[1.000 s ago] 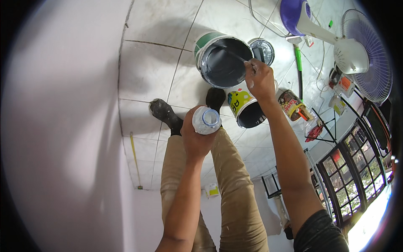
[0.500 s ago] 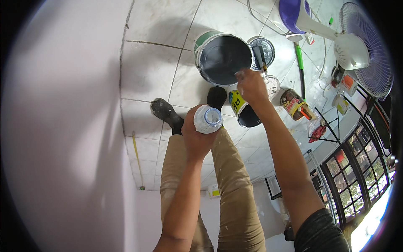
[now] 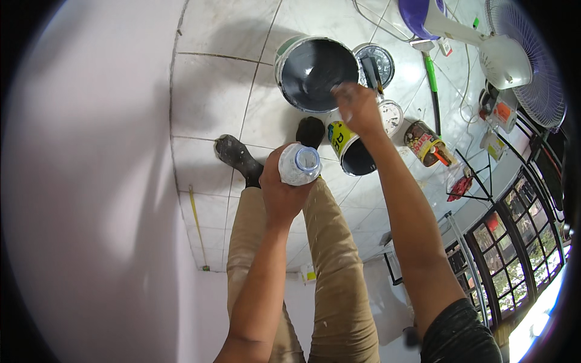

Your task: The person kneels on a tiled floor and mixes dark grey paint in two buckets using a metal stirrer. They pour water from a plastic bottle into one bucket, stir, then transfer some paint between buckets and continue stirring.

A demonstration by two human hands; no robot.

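My left hand (image 3: 279, 196) is wrapped round a clear plastic bottle (image 3: 293, 170), its uncapped mouth facing up. Beyond it a large bucket (image 3: 285, 51) holds dark grey paint (image 3: 311, 78). My right hand (image 3: 363, 112) is over the bucket's near right rim. Motion smears its fingers, so whether they grip anything cannot be told. Just below that hand stands a smaller yellow-labelled pail (image 3: 339, 138) with dark paint inside. A dark-bladed tool (image 3: 370, 71) lies across a paint-smeared round lid (image 3: 382, 60) beside the big bucket.
A whitish lid (image 3: 391, 116) and a brown tin (image 3: 419, 140) stand to the right. Past them are a green-and-black handled tool (image 3: 431, 78) and a purple-and-white fan (image 3: 525, 66). A pale wall (image 3: 103, 181) rises on the left, with a yellow strip (image 3: 194, 224) along the floor.
My right hand has shifted slightly up and left, further over the bucket's rim. The paint surface now shows a bright glint. My left hand keeps hold of the bottle.
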